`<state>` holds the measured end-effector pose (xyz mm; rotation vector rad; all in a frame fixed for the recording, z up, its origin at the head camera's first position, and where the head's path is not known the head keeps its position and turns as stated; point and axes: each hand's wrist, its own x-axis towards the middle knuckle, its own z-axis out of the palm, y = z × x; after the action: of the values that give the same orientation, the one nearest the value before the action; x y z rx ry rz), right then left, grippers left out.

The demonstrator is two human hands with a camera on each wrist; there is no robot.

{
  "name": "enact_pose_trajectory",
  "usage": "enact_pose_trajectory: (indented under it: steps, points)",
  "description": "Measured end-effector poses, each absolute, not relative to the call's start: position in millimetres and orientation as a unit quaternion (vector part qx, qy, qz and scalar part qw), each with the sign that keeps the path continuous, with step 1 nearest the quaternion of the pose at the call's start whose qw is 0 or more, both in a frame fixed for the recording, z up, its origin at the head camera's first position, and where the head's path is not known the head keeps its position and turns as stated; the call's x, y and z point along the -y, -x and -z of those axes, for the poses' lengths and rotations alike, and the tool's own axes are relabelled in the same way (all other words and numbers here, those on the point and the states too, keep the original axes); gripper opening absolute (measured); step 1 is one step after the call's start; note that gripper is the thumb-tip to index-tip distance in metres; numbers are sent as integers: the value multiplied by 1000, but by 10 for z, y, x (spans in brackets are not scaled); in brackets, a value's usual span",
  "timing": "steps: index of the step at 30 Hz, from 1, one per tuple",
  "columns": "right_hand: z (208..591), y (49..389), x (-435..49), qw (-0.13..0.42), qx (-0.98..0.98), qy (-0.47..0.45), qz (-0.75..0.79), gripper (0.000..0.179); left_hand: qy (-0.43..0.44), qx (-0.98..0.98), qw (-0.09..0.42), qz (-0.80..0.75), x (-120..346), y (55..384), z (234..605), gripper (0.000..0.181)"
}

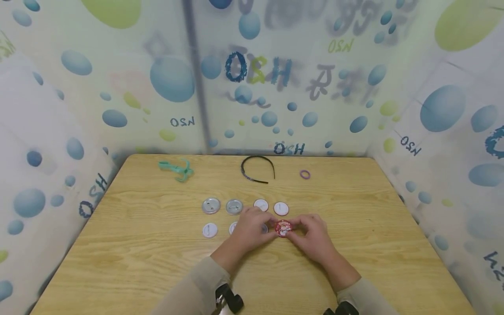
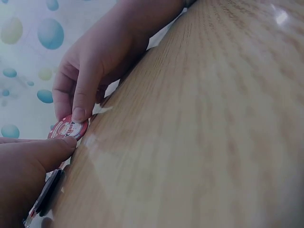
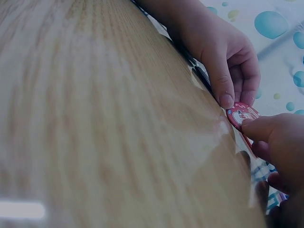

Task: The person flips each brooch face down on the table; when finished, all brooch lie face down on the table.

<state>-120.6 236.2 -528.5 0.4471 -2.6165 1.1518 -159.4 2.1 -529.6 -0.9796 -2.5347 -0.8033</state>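
A round red button badge (image 1: 283,228) with a cartoon print faces up between both hands. My left hand (image 1: 253,229) pinches its left edge with thumb and fingers. The opposite edge is gripped by my right hand (image 1: 313,236). In the left wrist view the badge (image 2: 69,128) tilts up close over the wood, and the right wrist view shows the thumbs on its printed face. Beside the left hand, a badge lying back up (image 1: 265,228) is mostly covered by the fingers, and another white-backed badge (image 1: 233,227) is partly hidden.
Several more badges lie back up, including a silver one (image 1: 211,205) and a white one (image 1: 281,208). Along the back of the wooden table (image 1: 157,262) are a green claw-shaped object (image 1: 177,168), a black headband (image 1: 245,171) and a purple ring (image 1: 305,174). Patterned curtains surround the table.
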Motion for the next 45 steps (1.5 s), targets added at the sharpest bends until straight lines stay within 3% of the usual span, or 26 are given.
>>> enact_pose_trajectory:
  steps: [19, 45]
  points:
    - [5243, 1204, -2350, 143, 890, -151, -407, 22, 328, 893, 132, 278, -14, 1578, 5267, 22]
    - [5258, 1203, -2343, 128, 890, -128, -419, 14, 321, 887, 133, 303, -15, 1572, 5267, 11]
